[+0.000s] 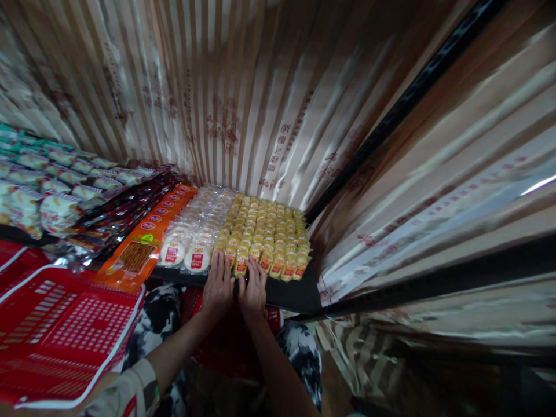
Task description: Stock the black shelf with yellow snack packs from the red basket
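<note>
Hands [219, 288]: 2, touching yellow packets [266, 229] | front white packets [198, 253]: 2

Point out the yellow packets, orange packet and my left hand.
Yellow packets [266, 230], head view: middle rows.
Orange packet [147, 238], head view: its yellow label.
Left hand [218, 291], head view: back of hand.

I see yellow packets [269, 231] in glossy, crinkled plastic film and white packets [197, 253] in clear, shiny film. The orange bag [143, 243] looks like smooth plastic. The dark shelf [297, 295] is matt, the red basket [73, 324] perforated plastic. Striped sheeting [243, 87] looks creased and satiny; cloth or plastic, I can't tell.
</note>
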`<action>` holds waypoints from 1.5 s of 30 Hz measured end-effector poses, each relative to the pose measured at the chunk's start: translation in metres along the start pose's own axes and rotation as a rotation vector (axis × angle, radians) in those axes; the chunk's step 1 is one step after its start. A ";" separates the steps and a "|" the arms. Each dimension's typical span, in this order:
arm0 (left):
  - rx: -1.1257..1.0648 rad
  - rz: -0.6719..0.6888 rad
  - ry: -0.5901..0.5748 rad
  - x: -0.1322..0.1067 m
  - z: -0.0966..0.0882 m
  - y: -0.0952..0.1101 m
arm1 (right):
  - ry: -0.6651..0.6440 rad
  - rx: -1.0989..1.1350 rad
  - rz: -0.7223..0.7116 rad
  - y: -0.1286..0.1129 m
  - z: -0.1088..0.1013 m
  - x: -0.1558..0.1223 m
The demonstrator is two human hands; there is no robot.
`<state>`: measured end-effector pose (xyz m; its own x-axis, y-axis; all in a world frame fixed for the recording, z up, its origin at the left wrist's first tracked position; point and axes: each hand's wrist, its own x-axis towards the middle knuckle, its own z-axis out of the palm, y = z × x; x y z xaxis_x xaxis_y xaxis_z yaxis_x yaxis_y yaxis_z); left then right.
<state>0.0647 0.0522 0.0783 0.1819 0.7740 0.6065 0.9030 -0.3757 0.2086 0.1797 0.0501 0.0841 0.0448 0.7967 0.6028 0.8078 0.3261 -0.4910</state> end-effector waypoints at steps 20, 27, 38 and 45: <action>-0.002 -0.033 -0.019 0.001 0.004 -0.001 | 0.034 -0.021 -0.026 -0.001 0.000 0.001; -0.067 -0.036 0.004 -0.001 0.001 -0.002 | 0.086 0.032 -0.001 -0.003 -0.005 -0.001; -0.085 -0.003 0.058 -0.004 -0.003 -0.004 | 0.042 -0.007 0.146 -0.006 -0.008 -0.003; -0.068 0.054 0.050 -0.018 -0.005 -0.002 | -0.035 -0.022 0.241 -0.015 -0.012 -0.006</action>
<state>0.0578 0.0363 0.0709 0.2086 0.7255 0.6558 0.8633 -0.4517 0.2250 0.1744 0.0350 0.0952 0.2178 0.8672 0.4478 0.7888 0.1138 -0.6041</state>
